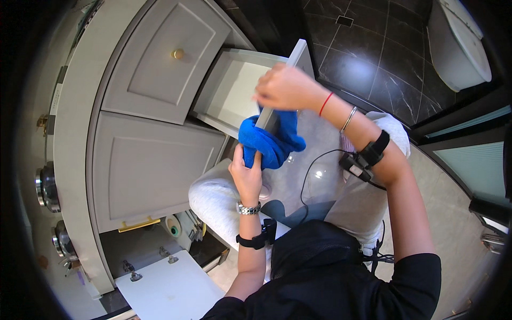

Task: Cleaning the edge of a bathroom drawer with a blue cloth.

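Observation:
A blue cloth (pixel 264 143) is bunched over the lower end of the drawer front (pixel 300 56), part of it hanging on the outer side. My left hand (pixel 246 172) grips the cloth from below, with thumb and fingers closed in its folds. At the top edge of the drawer front, my right hand (pixel 290 88) is slightly blurred. Its fingers curl inward just above the upper part of the cloth, and what they hold is hidden. The pulled-out drawer (pixel 234 80) has a pale bare inside.
Grey cabinet doors (pixel 154 170) with brass fittings stand left. An open white door panel (pixel 168 285) juts out below. Glass jars (pixel 48 186) rest on the counter (pixel 72 144). A black cable (pixel 305 186) hangs by my knees. A white tub (pixel 458 48) stands on dark tiles.

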### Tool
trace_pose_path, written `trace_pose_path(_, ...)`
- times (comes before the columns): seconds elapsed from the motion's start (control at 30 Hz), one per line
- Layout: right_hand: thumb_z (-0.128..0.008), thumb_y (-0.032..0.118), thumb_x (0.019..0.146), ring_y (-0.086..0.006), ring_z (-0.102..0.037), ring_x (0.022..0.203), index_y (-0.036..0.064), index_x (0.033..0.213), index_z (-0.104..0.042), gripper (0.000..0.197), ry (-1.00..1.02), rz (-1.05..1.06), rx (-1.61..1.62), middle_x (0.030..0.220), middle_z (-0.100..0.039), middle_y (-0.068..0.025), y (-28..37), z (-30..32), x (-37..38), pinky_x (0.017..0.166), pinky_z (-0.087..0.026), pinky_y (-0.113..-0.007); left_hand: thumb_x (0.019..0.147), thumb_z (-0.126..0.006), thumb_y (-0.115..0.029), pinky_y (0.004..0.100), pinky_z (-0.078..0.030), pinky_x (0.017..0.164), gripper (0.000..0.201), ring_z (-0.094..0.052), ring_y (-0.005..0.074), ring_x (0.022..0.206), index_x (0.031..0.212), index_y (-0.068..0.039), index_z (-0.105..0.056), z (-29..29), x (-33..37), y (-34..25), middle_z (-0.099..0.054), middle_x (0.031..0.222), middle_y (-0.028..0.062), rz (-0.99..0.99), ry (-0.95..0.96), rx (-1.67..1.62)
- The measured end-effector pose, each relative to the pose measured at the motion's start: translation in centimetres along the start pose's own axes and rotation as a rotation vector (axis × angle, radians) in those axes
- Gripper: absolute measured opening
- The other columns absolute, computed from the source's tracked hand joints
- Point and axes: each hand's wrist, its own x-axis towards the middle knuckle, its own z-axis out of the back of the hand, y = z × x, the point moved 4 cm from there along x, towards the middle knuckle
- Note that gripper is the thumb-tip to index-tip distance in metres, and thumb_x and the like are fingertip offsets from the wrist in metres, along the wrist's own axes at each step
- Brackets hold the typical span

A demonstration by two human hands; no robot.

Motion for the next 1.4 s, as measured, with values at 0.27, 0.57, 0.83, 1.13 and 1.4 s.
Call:
trace_pose_path(0.27,-0.052,0.038,0.093,-0.0238,-0.063,0.090,0.0099,0.088,-0.066,0.032,-0.292,-0.379,-0.279,0.090,-0.065,-0.0049,-8.8,2.7,-1.7,0.098,-0.040,-0.041,0.083,-0.068,-0.006,0.0294,-0.045,0.060,0.025,-0.056,0.0149,0.060,0.103,0.004,-0.058,-0.4,0.0,-0.2,-0.062,0.070,0.0156,0.036,0.034,0.071)
trace_pose_path(0.57,-0.054,0.023,0.088,-0.0295,-0.062,0.077,0.0044,0.068,-0.063,0.028,-0.002,0.050,-0.092,0.072,-0.064,-0.0112,-1.0,-0.6,-0.3,0.078,-0.048,-0.040,0.082,-0.069,-0.006,0.0304,-0.045,0.059,0.024,-0.058,0.0186,0.059,0.101,0.003,-0.058,0.2,-0.3,0.7,-0.061,0.070,0.0165,0.042,0.018,0.059)
trace_pose_path(0.83,-0.058,0.031,0.087,-0.0201,-0.059,0.078,0.0099,0.075,-0.061,0.025,-0.102,0.082,0.083,0.073,-0.058,-0.0028,4.4,-0.7,-1.0,0.080,-0.047,-0.037,0.081,-0.068,-0.004,0.0299,-0.046,0.060,0.025,-0.059,0.0185,0.059,0.102,0.004,-0.058,-0.1,0.0,-0.3,-0.061,0.071,0.0163,-0.006,0.015,0.103)
trace_pose_path(1.13,-0.054,0.032,0.093,-0.0193,-0.061,0.094,0.0124,0.087,-0.064,0.023,-0.294,-0.389,-0.297,0.087,-0.063,-0.0012,-6.6,2.5,-1.6,0.107,-0.030,-0.048,0.082,-0.068,-0.004,0.0311,-0.047,0.063,0.023,-0.061,0.0207,0.064,0.101,0.004,-0.058,0.1,0.2,-1.1,-0.063,0.074,0.0171,-0.034,-0.007,0.093)
trace_pose_path(1.4,-0.057,0.023,0.087,-0.0257,-0.060,0.086,0.0058,0.075,-0.060,0.021,-0.152,-0.140,-0.152,0.081,-0.060,-0.0079,-1.8,0.1,-0.8,0.099,-0.039,-0.045,0.082,-0.068,-0.005,0.0314,-0.048,0.064,0.024,-0.062,0.0213,0.065,0.100,0.005,-0.057,0.4,-0.3,0.4,-0.064,0.077,0.0189,0.045,0.015,0.041)
